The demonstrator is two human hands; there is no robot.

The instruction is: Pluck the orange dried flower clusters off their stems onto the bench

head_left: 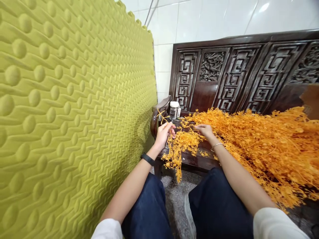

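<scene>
My left hand (166, 133), with a dark band at its wrist, is closed on an orange flower stem (161, 117). The bare branching end of the stem sticks up above the fingers, and a flowery spray (176, 159) hangs below over the bench's front edge. My right hand (204, 130), wearing a thin bracelet, is pinched above the bench seat; what it holds, if anything, is too small to make out. Between the hands lies a small heap of loose orange flower pieces (187, 141). Just right of my right hand begins a large pile of orange flower branches (264, 142).
A clear jar with a white lid (174, 110) stands at the bench's left end, by the curved armrest (155, 120). Behind rises the carved dark wooden backrest (206, 89). A tall yellow-green foam mat (74, 99) walls off the left side. Brown cardboard (311, 101) shows at far right.
</scene>
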